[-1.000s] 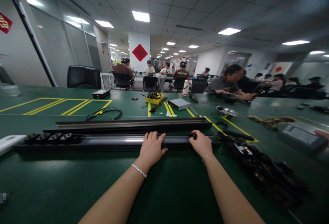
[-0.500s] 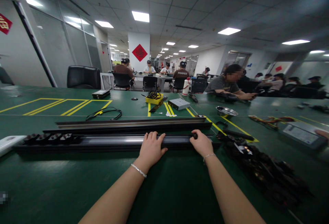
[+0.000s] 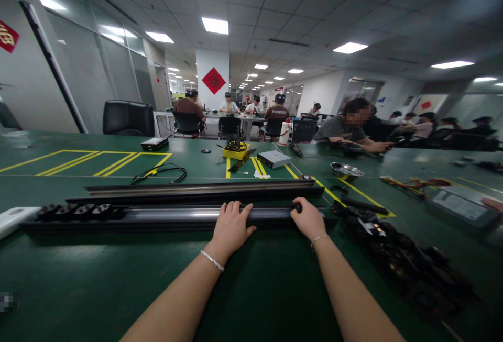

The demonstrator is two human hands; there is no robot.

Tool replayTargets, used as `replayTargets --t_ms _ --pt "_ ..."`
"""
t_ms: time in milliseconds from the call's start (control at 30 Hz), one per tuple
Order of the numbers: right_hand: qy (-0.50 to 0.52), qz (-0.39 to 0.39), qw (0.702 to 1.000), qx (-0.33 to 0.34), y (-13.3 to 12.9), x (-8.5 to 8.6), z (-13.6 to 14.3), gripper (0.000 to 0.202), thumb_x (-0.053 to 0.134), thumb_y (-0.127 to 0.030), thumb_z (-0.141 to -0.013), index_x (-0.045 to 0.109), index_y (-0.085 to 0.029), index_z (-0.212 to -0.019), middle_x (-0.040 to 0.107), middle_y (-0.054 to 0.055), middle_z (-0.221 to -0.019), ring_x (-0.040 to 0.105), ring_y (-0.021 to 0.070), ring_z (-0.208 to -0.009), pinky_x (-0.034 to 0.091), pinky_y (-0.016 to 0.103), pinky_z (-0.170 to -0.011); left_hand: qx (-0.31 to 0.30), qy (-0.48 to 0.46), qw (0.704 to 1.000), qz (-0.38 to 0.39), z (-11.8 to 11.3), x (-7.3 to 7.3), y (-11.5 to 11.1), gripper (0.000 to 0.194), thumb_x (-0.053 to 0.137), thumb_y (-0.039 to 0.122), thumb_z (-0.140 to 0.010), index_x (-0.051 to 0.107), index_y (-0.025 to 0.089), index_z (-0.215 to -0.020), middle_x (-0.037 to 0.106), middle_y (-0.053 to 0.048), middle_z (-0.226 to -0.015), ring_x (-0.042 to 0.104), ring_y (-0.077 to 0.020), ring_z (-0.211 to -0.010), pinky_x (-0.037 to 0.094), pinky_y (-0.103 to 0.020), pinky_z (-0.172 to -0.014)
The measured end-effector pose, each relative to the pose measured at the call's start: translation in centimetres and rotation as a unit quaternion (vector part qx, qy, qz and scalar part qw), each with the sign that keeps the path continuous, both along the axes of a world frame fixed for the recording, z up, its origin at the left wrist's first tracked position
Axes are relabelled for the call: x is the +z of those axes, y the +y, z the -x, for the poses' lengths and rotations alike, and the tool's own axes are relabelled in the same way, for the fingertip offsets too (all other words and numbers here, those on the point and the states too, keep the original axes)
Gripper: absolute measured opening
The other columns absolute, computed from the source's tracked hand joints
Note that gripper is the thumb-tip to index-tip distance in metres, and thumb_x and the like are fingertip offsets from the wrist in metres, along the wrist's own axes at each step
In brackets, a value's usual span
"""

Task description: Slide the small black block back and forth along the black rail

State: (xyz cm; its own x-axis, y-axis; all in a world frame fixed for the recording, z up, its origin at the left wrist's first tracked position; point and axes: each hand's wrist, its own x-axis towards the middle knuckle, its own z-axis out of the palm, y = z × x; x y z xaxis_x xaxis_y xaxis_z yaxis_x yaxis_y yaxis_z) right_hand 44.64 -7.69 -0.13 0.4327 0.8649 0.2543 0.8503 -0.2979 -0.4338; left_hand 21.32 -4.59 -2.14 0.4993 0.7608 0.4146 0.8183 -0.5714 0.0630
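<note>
A long black rail with a shiny silver channel [image 3: 168, 213] lies across the green table before me. My left hand [image 3: 231, 227] is laid over its middle, fingers bent across the far side and thumb by the near edge. At the rail's right part, my right hand [image 3: 309, 220] has thumb and fingers closed on a small black part [image 3: 297, 208]; its exact kind is mostly hidden. Several black blocks [image 3: 83, 211] sit in a row in the left end of the channel. Just behind lies a second long black rail [image 3: 196, 191].
Dark parts [image 3: 404, 258] are heaped at right, near a metal bowl [image 3: 346, 169] and a grey metal box [image 3: 463, 206]. Behind the rails are a black cable [image 3: 161, 173], a yellow container [image 3: 236, 150] and a silver box [image 3: 274, 158]. A co-worker [image 3: 349, 130] sits across the table.
</note>
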Motion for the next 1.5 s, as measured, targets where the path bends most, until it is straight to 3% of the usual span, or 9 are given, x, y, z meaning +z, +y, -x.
replayTargets --t_ms 500,667,933,1500 --pt "0.008 0.0 1.0 -0.002 0.0 -0.3 -0.5 0.032 0.046 -0.02 -0.075 0.054 -0.022 -0.105 0.062 0.005 -0.099 0.057 0.021 -0.094 0.04 0.028 -0.076 0.002 0.0 1.0 -0.016 0.0 -0.2 0.1 0.061 0.055 0.051 -0.074 0.04 0.028 -0.129 0.049 -0.009 -0.12 0.043 -0.0261 -0.114 0.026 -0.045 -0.102" --pt "-0.03 -0.03 0.999 0.011 0.0 -0.9 -1.3 0.03 0.047 -0.023 -0.074 0.056 -0.02 -0.102 0.059 0.005 -0.112 0.054 0.0208 -0.102 0.037 0.03 -0.085 0.0 0.002 1.0 -0.016 0.0 -0.2 0.1 0.06 0.054 0.051 -0.075 0.04 0.028 -0.129 0.049 -0.009 -0.12 0.043 -0.0264 -0.114 0.025 -0.045 -0.102" --pt "-0.071 -0.016 0.997 -0.015 0.0 -1.3 -2.0 0.03 0.046 -0.033 -0.073 0.06 -0.021 -0.098 0.061 0.004 -0.104 0.053 0.0207 -0.099 0.031 0.035 -0.09 0.001 0.0 1.0 -0.012 0.0 -0.2 0.1 0.06 0.054 0.05 -0.075 0.04 0.028 -0.129 0.049 -0.009 -0.121 0.042 -0.0266 -0.115 0.025 -0.046 -0.102" --pt "-0.057 -0.009 0.998 -0.02 -0.2 -0.8 -2.1 0.035 0.045 -0.029 -0.074 0.058 -0.02 -0.106 0.063 0.006 -0.103 0.056 0.0219 -0.096 0.036 0.033 -0.086 -0.001 -0.006 1.0 -0.022 0.0 -0.3 0.1 0.059 0.055 0.05 -0.074 0.041 0.029 -0.127 0.049 -0.009 -0.119 0.043 -0.026 -0.113 0.025 -0.045 -0.102"
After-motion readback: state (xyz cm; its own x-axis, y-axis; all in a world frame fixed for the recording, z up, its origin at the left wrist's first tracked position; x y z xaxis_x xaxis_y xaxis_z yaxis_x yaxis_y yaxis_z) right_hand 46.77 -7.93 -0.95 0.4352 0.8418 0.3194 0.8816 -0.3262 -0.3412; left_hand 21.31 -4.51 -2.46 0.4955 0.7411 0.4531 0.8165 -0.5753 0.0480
